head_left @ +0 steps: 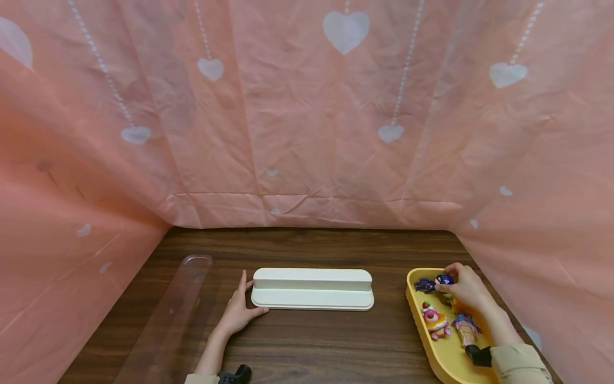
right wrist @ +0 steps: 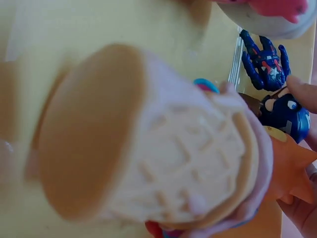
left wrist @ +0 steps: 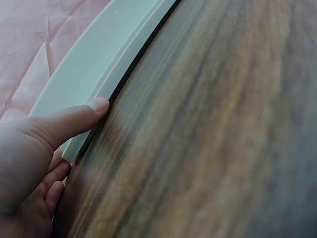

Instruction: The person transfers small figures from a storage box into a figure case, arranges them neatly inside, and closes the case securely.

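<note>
Right hand (head_left: 467,288) pinches a glossy blue superhero figurine (right wrist: 272,73) in a rounded yellow tray (head_left: 454,364).
Left hand (head_left: 236,313) grips a smooth, stepped white stand (head_left: 313,297); a waffle-textured cone figurine (head_left: 467,332) lies in the tray.

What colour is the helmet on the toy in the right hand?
Dark blue with a white mark; the helmet shows best in the right wrist view.

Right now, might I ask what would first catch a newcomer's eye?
Probably the yellow tray at the right of the table, where the right hand pinches a blue superhero figurine. Next comes the white stepped stand near the centre, its left end held by the left hand. A pink heart-print curtain hangs behind.
</note>
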Motion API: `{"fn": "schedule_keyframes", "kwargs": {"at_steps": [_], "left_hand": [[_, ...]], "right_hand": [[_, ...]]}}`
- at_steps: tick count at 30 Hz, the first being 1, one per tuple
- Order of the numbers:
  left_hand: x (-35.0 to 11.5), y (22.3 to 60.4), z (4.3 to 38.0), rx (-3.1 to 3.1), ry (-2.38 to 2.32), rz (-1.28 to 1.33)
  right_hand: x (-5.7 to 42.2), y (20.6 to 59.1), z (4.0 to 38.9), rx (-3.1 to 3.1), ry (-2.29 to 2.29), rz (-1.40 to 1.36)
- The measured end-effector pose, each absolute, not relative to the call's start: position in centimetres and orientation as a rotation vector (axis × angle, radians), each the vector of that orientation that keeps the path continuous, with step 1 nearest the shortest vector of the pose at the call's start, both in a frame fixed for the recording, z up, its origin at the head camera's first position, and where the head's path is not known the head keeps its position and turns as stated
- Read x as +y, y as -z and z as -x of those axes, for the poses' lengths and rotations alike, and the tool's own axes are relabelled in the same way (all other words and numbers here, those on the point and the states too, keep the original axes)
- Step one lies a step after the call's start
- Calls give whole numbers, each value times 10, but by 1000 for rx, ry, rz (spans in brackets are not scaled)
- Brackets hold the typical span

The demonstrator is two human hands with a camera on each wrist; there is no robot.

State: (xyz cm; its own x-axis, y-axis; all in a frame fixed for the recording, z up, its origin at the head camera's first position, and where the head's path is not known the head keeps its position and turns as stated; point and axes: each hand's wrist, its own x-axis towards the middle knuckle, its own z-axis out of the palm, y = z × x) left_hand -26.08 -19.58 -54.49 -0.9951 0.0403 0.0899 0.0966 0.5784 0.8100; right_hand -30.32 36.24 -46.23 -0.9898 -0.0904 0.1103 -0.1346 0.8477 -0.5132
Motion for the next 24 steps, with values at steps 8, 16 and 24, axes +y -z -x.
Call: {"fn": "schedule_keyframes", "kwargs": {"at_steps": [8,16,24], "left_hand": [[-196,546,260,-2738,1398,124],[-196,546,259,-2732,1396,122],[-196,544,259,-2724,1386,140]], "right_hand": [[359,464,302,-2938,-820,-165],[359,465,302,-2935,-803,-177],[359,463,302,-2933,-804,-194]]}}
